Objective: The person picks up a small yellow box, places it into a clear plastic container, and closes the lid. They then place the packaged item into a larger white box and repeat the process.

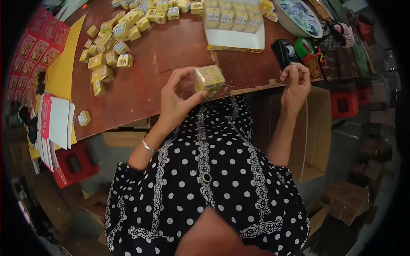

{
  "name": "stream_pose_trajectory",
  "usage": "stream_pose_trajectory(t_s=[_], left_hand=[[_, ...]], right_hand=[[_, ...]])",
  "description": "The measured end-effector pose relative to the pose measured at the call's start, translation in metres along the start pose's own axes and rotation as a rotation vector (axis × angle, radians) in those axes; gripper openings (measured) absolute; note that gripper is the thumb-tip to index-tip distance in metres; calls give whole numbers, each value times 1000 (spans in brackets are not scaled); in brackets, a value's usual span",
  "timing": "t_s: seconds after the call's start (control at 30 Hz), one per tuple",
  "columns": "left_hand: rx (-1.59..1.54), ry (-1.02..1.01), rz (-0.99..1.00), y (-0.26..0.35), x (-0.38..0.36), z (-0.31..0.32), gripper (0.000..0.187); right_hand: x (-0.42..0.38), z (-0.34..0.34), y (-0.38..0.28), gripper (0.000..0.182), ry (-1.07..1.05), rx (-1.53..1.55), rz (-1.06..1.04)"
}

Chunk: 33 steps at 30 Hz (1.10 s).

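Note:
My left hand (179, 94) grips a small yellow carton (209, 78) between thumb and fingers, held over the table's front edge. The carton is slightly blurred. My right hand (295, 87) is raised at the right, its thumb and fingertips pinched together; what they hold, if anything, is too small to make out. Just beyond those fingertips stands a black tape dispenser (279, 54), with a green tape roll (301, 48) beside it. Ahead of the left hand lies an open white display box (236, 42) with rows of similar cartons inside.
Loose yellow cartons (121, 30) are heaped at the back left of the brown table (162, 47). One single carton (84, 118) sits near the left edge. A bowl of wrapped packets (317, 30) is at the back right. Below are red stools (76, 164) and an open cardboard box (317, 132).

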<state>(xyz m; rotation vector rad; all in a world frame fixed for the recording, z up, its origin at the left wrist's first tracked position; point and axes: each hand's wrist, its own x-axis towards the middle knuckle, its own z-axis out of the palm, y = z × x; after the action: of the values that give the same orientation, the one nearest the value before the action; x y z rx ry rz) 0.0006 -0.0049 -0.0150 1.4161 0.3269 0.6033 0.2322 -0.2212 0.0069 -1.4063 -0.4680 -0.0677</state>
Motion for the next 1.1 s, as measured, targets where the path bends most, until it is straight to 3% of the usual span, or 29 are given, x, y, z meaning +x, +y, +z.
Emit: stream_pose_trajectory(t_s=[0.03,0.1,0.17,0.2,0.27,0.6,0.7,0.73,0.8,0.83,0.87,0.9,1.03,1.1], left_hand=[[84,2,60,-2,1,1,55],[128,32,121,0,3,7,55],[308,56,305,0,5,9,54],[307,56,304,1,4,10,54],[391,94,406,4,3,9,52],[420,138,463,0,0,8,53],[390,135,447,0,0,6,54],[341,108,353,2,-1,6,53],[291,83,261,3,-3,7,53],[133,48,104,4,-5,9,53],[-24,12,-51,5,-5,10,52],[-23,12,-49,5,-5,9,52],[-116,-21,-147,6,-4,7,53],[-114,-20,-154,7,-5,7,53]], right_hand=[[-17,20,-13,12,-180,223,24],[-50,55,-30,12,-369,356,110],[-73,76,-37,13,-455,339,228],[-79,82,-37,14,-482,305,232],[-85,89,-34,14,-494,277,246],[-88,101,-35,20,-476,178,276],[-82,98,-33,23,-450,34,323],[-83,98,-28,23,-450,35,323],[-85,97,-15,32,-334,-84,-56],[-81,96,-13,32,-335,-84,-57],[-74,94,-9,34,-419,-167,-331],[-68,92,-7,36,-499,-248,-607],[-52,89,1,32,-680,-229,-559],[-49,87,8,58,-863,-184,-345]])
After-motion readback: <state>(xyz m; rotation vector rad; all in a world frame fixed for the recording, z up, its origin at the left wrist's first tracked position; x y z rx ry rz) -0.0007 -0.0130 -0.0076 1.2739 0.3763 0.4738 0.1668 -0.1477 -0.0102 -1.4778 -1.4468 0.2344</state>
